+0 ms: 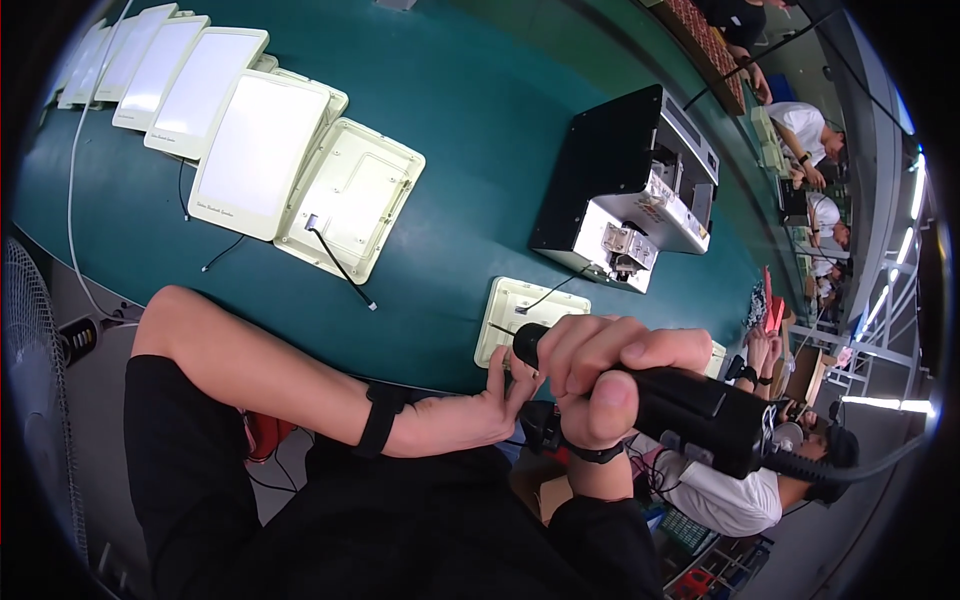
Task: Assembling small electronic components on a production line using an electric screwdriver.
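My right hand (610, 370) is closed around a black electric screwdriver (700, 415), whose thin bit points left over a cream plastic housing panel (540, 296). The panel lies on the green table close to me, with a thin black cable across it. At the panel's near edge is my left hand (490, 405). Its visible fingers are stretched out and apart, touching or very near the panel, and my right hand partly covers them. Whether a small part lies between those fingertips is hidden.
A black and silver screw-feeding machine (620, 190) stands beyond the panel. At left, an opened cream housing half (360, 190) with a cable lies beside a row of white-faced panels (262, 150). A fan (40, 400) is at far left. Co-workers sit along the right; one (715, 490) is close by.
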`<state>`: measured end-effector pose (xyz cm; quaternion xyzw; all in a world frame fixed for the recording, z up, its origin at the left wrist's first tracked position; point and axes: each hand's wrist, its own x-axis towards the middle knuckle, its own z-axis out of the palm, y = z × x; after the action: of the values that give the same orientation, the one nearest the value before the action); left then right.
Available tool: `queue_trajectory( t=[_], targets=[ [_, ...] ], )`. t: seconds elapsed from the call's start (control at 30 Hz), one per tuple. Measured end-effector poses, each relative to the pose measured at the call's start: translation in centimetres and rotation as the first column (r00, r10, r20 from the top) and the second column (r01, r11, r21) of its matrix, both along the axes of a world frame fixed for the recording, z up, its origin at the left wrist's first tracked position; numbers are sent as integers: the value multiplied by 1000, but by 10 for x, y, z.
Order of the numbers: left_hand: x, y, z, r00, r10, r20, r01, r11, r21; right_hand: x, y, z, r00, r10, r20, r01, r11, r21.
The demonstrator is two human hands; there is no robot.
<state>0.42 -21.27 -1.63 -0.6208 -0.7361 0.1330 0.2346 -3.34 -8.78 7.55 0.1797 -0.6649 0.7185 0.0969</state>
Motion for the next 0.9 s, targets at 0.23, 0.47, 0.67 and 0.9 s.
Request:
queue_trajectory(
  t=[0.23,0.47,0.67,0.9],
  targets=[
    [-4,0,3,999,32,10,-32,997,74,-3,3,-2,1000,-4,3,4,1000,2],
    [-1,2,-2,994,74,-80,-70,996,53,1,5,0,998,59,14,-59,998,-2],
    [2,5,-8,1000,24,-9,-22,993,112,3,4,-3,999,26,-31,-25,1000,8],
    [-4,-1,2,999,37,-20,-36,998,42,-1,3,-8,1000,21,4,-21,1000,11]
  ],
)
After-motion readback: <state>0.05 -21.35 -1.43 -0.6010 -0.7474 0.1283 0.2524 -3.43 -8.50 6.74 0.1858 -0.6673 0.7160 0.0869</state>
